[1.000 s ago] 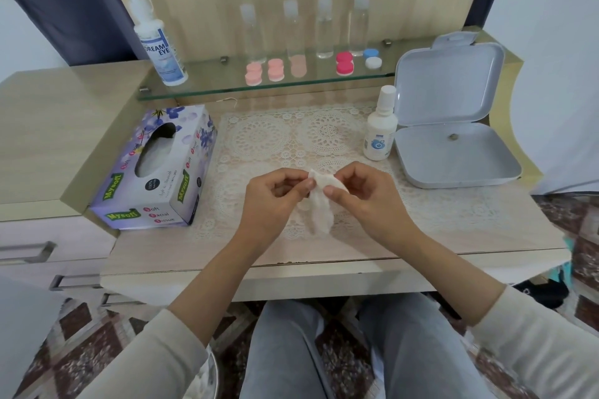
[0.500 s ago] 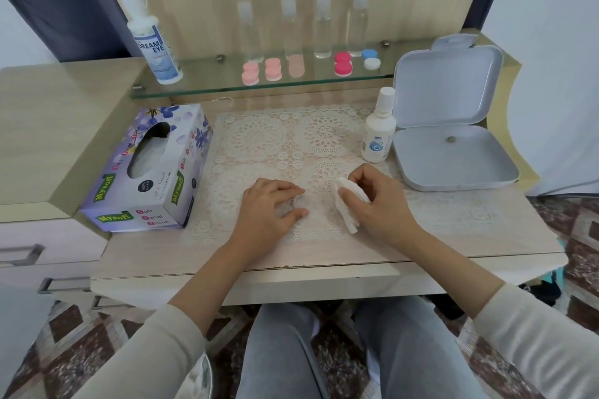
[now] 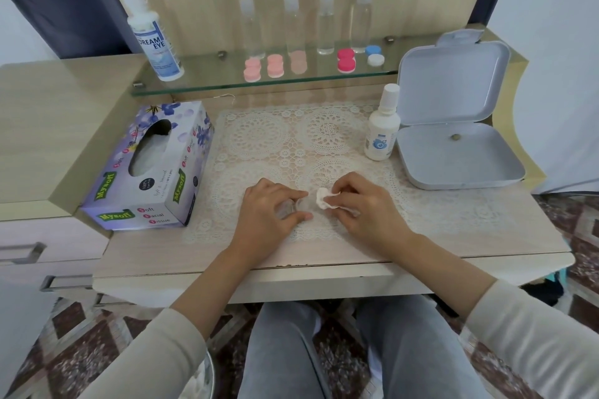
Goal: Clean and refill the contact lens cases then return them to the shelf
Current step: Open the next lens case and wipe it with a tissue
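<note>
The worktop [image 3: 453, 246] is backed by a glass shelf [image 3: 210, 82], where the coloured cases [image 3: 275, 65] sit in pairs, well apart from the work. In front lies a lace mat [image 3: 259, 139], and both hands meet near its front edge. The left hand [image 3: 269, 210] rests knuckles-up, its thumb and forefinger curled round something small and pinning it to the mat. The right hand [image 3: 366, 207] pinches a wadded tissue [image 3: 323, 199] at its fingertips. The wad touches, or sits just beside, the thing the left hand holds: a clear lens case [image 3: 299, 205], see-through and hard to make out against the lace.

The case looks like light, rigid plastic, probably slick when damp, so a wiping push could make it skate on the mat. The best hold is on the outer rim of one well, pressed downward, which leaves the other well free. The tissue is soft and tears easily when wet — a firm pinch on a folded wad suits it.
</note>
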{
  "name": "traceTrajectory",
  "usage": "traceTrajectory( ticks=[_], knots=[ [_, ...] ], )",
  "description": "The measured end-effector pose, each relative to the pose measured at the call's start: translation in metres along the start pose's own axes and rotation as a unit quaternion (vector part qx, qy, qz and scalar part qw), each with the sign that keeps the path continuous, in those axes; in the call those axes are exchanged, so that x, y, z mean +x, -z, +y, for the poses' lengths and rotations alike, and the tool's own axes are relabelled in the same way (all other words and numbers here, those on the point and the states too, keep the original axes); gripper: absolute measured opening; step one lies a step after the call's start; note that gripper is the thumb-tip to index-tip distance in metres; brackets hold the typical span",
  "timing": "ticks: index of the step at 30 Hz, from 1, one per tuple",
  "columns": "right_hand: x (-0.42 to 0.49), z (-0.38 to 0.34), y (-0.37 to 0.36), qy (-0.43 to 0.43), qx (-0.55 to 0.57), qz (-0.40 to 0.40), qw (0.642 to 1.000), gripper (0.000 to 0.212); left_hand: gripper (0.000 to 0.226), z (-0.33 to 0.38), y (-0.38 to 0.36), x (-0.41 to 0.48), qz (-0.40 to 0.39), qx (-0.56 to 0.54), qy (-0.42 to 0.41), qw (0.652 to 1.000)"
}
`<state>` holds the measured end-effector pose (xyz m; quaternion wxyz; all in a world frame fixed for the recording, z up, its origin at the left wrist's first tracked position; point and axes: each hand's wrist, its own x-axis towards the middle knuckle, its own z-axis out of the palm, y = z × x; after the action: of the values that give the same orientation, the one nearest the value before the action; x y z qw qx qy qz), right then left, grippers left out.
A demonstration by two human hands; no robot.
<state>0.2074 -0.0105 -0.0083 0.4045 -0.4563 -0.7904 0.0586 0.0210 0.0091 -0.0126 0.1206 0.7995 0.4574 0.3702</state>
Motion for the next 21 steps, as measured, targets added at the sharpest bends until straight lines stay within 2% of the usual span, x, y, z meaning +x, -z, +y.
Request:
traceTrajectory(
  ticks=[2, 5, 8, 11, 14, 18, 21],
  knots=[
    [-0.0020, 0.0002, -0.0048, 0.002, -0.015, -0.004, 1.000, 0.007, 0.039, 0.0007, -0.0003, 0.0003, 0.004, -0.001, -0.007, 1.000],
    [-0.0024, 0.0010, -0.0068, 0.012, -0.070, -0.003, 0.997, 0.020, 0.037, -0.0002, -0.0017, 0.0006, 0.008, -0.004, -0.015, 1.000],
    [-0.0028, 0.0021, -0.0073, 0.031, -0.121, -0.009, 0.992, 0.018, 0.037, -0.0022, -0.0026, -0.0001, 0.011, -0.003, -0.016, 1.000],
    [-0.0014, 0.0020, -0.0074, 0.033, -0.121, -0.019, 0.992, 0.008, 0.036, -0.0010, -0.0021, 0.0000, 0.008, -0.004, -0.021, 1.000],
    [-0.0001, -0.0017, -0.0051, 0.017, -0.106, -0.027, 0.994, 0.007, 0.035, 0.0001, -0.0020, 0.0001, 0.005, -0.005, -0.023, 1.000],
    [0.0001, -0.0042, -0.0047, 0.012, -0.097, -0.021, 0.995, 0.024, 0.037, -0.0003, -0.0030, -0.0004, -0.002, -0.003, -0.023, 1.000],
    [-0.0010, -0.0055, -0.0056, 0.002, -0.092, -0.007, 0.996, 0.023, 0.038, 0.0000, -0.0034, -0.0002, -0.001, 0.001, -0.025, 1.000]
  ],
)
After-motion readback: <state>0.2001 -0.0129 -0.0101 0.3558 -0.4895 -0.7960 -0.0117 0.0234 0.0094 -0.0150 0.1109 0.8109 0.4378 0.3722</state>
